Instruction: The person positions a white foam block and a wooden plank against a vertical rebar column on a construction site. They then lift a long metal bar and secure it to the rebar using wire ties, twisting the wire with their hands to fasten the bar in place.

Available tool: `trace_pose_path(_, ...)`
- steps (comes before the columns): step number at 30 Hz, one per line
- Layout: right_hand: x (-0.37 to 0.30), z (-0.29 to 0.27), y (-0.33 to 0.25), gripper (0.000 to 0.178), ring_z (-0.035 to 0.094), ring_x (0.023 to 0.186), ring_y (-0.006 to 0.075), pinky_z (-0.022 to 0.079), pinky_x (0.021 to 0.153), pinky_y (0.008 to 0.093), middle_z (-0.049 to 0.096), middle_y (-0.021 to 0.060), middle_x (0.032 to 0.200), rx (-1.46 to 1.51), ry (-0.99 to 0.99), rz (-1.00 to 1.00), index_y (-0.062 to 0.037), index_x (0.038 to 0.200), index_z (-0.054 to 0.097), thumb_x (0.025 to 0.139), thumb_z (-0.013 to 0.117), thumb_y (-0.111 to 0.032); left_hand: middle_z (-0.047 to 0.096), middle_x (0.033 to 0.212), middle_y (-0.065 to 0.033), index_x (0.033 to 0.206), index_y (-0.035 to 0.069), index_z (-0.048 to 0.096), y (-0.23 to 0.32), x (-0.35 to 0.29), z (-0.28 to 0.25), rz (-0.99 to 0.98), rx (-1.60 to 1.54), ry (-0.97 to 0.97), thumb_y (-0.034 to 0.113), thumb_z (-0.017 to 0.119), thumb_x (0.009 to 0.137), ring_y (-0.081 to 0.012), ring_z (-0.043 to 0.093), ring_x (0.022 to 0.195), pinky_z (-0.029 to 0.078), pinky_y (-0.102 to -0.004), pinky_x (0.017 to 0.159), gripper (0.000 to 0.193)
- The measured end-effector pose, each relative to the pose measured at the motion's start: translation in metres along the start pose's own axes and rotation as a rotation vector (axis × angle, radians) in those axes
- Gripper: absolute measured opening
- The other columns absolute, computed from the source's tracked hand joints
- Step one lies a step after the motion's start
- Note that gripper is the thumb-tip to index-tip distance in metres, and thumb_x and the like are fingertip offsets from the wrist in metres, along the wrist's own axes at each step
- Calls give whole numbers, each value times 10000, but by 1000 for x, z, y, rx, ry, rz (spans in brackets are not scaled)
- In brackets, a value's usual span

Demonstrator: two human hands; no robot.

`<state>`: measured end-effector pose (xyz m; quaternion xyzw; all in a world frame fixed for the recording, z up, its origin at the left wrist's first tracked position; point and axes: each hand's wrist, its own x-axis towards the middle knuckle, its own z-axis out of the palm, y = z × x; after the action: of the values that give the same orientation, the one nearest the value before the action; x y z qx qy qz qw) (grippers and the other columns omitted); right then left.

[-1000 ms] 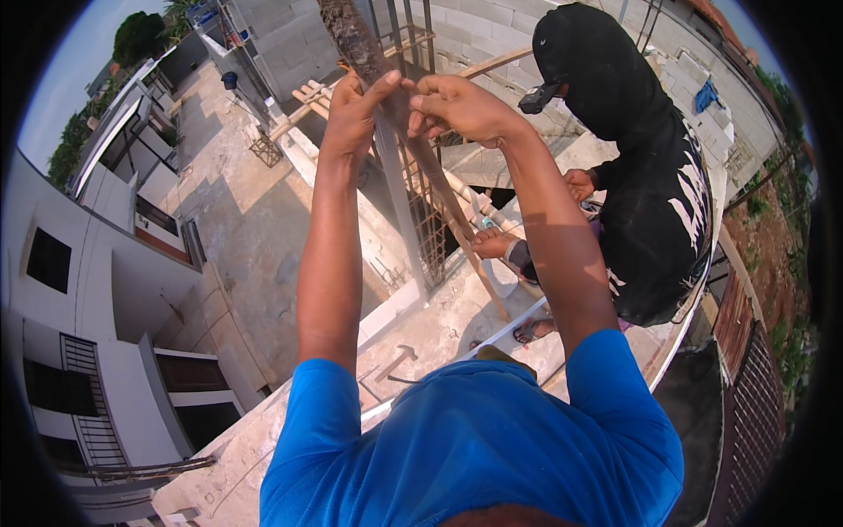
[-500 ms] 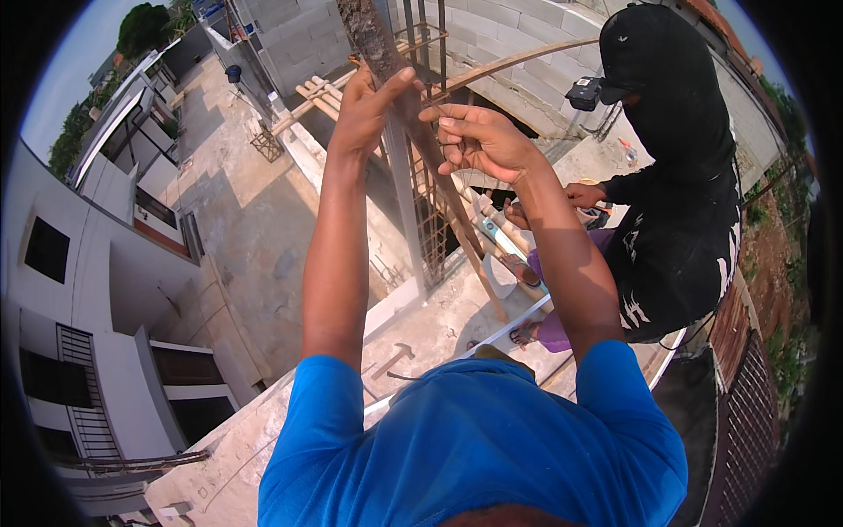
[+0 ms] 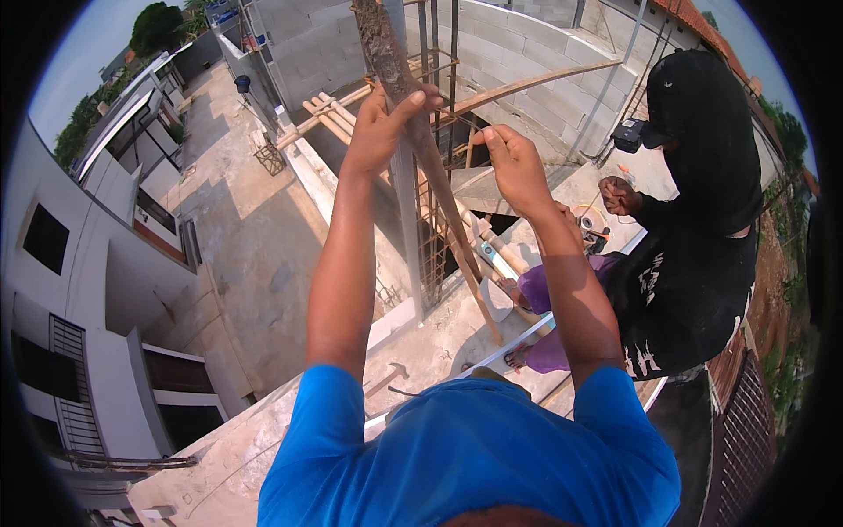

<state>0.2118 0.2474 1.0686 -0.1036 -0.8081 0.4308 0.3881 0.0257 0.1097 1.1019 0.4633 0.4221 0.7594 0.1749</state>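
My left hand [image 3: 376,132] is wrapped round a rough, cement-stained wooden board [image 3: 386,57] that stands upright in front of me. Beside the board runs a pale, straight upright strip [image 3: 407,237]. My right hand [image 3: 516,171] is closed in a pinch, right of the board and apart from it. Between its thumb and forefinger is the end of a thin wire [image 3: 460,118], which stretches towards the board near my left fingers. Where the wire's other end goes is hidden. Behind the board stands a rusty rebar cage [image 3: 430,233].
Close on my right a co-worker [image 3: 702,167] in black crouches, hands in front. A hammer [image 3: 386,379] lies on the concrete ledge before me. A spirit level [image 3: 499,260] lies beyond it. Bamboo poles [image 3: 330,112] and a curved timber [image 3: 536,83] span the opening; a block wall [image 3: 518,44] stands behind.
My right hand has moved right, away from the board, drawing the wire out straighter. My left hand stays on the board. The co-worker's hand has risen.
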Motion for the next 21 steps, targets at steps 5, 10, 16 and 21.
trace_pose_path(5,32,-23,-5,342,291,567,10,218,518,236,365,-109,654,37,152,-105,-25,1064,684,1125,524,-321,699,1233,-137,1357,4,557,-1,-5,0,20,42,-25,245,691,1030,-211,710,1071,567,-364,940,428)
trace_pose_path(10,81,-9,-28,365,465,748,74,411,694,266,540,-31,763,-11,-120,-130,-4,1041,691,1114,543,-329,679,1317,-132,1404,9,534,1,-12,2,-34,90,-25,267,672,1045,-202,717,1021,587,-347,880,463)
trace_pose_path(16,93,-4,-17,316,302,532,27,237,483,222,374,-76,649,345,-384,39,-69,1062,629,1114,539,-367,705,1112,-49,1338,19,605,6,-21,4,49,152,-3,328,693,1036,-104,642,1016,524,-285,867,441)
trace_pose_path(21,88,-1,-4,331,305,524,20,258,456,211,357,-83,666,596,-220,122,-29,1099,614,1104,562,-356,691,1104,-31,1313,31,614,13,-26,2,-14,132,8,340,710,1024,-97,617,983,514,-290,858,434)
